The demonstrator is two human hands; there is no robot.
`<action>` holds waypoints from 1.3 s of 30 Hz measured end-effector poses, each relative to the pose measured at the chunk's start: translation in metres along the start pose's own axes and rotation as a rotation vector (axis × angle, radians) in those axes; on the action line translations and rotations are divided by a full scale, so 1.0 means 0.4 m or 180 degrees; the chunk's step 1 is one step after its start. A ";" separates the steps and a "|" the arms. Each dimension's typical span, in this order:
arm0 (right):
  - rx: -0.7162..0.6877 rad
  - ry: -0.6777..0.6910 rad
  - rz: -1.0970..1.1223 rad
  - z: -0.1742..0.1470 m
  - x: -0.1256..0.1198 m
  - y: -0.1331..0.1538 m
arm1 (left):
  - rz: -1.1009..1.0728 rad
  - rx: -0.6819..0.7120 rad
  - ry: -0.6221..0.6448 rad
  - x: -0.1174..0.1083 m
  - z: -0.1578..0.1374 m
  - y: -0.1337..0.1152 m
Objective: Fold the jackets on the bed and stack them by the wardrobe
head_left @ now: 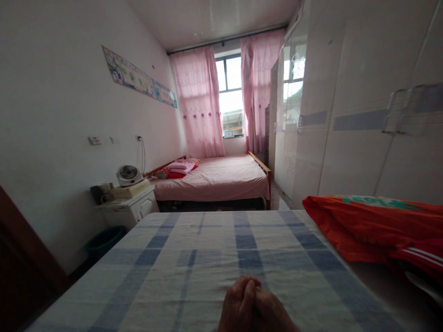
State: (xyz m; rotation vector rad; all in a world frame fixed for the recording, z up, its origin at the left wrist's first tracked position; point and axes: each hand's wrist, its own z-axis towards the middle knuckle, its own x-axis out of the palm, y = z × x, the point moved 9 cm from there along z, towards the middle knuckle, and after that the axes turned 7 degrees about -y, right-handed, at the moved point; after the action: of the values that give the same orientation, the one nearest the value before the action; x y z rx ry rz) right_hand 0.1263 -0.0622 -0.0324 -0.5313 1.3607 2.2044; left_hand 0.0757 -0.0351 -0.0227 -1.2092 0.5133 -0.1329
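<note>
Low in the middle of the head view, my left hand and my right hand are clasped together. Their fingers are closed and press against each other, and no object shows between them. The inner sides of both palms are hidden. Around the hands spreads a bed covered with a blue and white checked sheet.
Orange and red clothing lies along the bed's right side. Beyond stands a second bed with a pink sheet. At left are a small fan on a white nightstand and a dark bin. White wardrobes line the right.
</note>
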 end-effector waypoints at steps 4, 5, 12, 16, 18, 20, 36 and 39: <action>0.0012 0.0043 -0.0010 -0.001 0.002 0.003 | 0.0000 0.0017 0.0007 -0.002 0.000 0.000; 0.0010 0.0051 -0.0016 -0.001 0.003 0.003 | -0.0001 0.0029 0.0010 -0.002 0.000 0.000; -0.0049 -0.0006 -0.0073 -0.003 0.009 -0.013 | -0.0037 0.0025 -0.0010 0.001 -0.002 0.002; -0.0099 -0.0019 -0.0071 -0.005 0.010 -0.014 | -0.0061 0.0012 0.0008 0.002 -0.003 0.001; -0.0129 -0.0022 -0.0065 -0.005 0.007 -0.008 | -0.0057 0.0019 0.0007 0.002 -0.003 0.001; -0.0109 -0.0027 -0.0063 -0.004 0.004 -0.001 | -0.0045 0.0024 0.0008 0.002 -0.001 0.000; -0.0033 0.0040 0.0077 0.001 0.001 0.007 | -0.0015 -0.0004 -0.0008 -0.002 0.001 -0.005; -0.0011 0.0046 0.0051 0.000 0.002 0.007 | -0.0023 0.0009 -0.0008 -0.002 0.001 -0.005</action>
State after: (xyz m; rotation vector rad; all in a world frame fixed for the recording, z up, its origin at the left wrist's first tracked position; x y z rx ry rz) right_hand 0.1240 -0.0630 -0.0309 -0.5403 1.3732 2.2202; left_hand 0.0756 -0.0349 -0.0207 -1.2083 0.5064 -0.1382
